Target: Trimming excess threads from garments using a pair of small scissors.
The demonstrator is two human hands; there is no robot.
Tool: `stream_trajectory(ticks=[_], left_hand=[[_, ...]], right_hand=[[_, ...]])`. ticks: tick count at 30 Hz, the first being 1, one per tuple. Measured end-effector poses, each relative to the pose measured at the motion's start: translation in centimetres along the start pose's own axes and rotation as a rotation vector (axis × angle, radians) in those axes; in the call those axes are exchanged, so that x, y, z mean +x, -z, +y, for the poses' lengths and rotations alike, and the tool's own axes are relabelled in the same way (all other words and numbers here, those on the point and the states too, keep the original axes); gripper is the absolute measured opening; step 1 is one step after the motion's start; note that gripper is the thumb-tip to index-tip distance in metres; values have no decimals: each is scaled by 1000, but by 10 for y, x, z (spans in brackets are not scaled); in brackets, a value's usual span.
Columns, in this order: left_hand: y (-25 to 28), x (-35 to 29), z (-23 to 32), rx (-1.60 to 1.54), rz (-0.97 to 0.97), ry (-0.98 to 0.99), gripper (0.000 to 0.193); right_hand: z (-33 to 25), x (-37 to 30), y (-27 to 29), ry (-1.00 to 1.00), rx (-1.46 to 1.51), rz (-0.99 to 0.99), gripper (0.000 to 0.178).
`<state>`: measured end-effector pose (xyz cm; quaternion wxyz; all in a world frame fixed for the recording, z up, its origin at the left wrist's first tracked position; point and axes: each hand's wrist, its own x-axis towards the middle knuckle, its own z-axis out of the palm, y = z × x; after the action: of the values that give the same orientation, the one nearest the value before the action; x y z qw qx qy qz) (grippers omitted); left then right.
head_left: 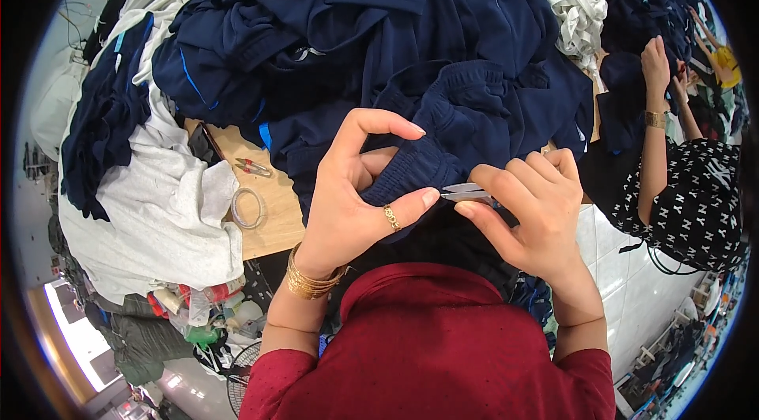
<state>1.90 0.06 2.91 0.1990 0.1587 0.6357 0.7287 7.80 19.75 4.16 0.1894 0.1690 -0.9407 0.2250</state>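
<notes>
Navy trousers with a gathered elastic waistband [413,170] lie bunched in front of me. My left hand [341,192] is closed on the waistband, its thumb and fingers curved around the fabric. In my right hand [531,210] is a small pair of metal thread snips [468,192], pinched between thumb and fingers. The blade tips point left and meet the waistband's edge beside my left thumb. Whether a thread lies between the blades is too small to tell.
A large heap of navy garments [356,25] covers the table's far side. Left are white cloth [178,191], a tape roll [247,208], another pair of snips [253,168] and a dark flat object [205,143]. White strips [573,5] lie far right, near a co-worker's hand [655,64].
</notes>
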Motion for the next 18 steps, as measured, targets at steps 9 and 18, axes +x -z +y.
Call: stream_trajectory(ticks=[9, 18], left_hand=[[1, -1, 1, -46, 6, 36, 48], [0, 3, -2, -128, 19, 112, 46]], right_hand=[[5, -1, -5, -113, 108, 90, 25], [1, 1, -28, -151, 557, 161, 9]])
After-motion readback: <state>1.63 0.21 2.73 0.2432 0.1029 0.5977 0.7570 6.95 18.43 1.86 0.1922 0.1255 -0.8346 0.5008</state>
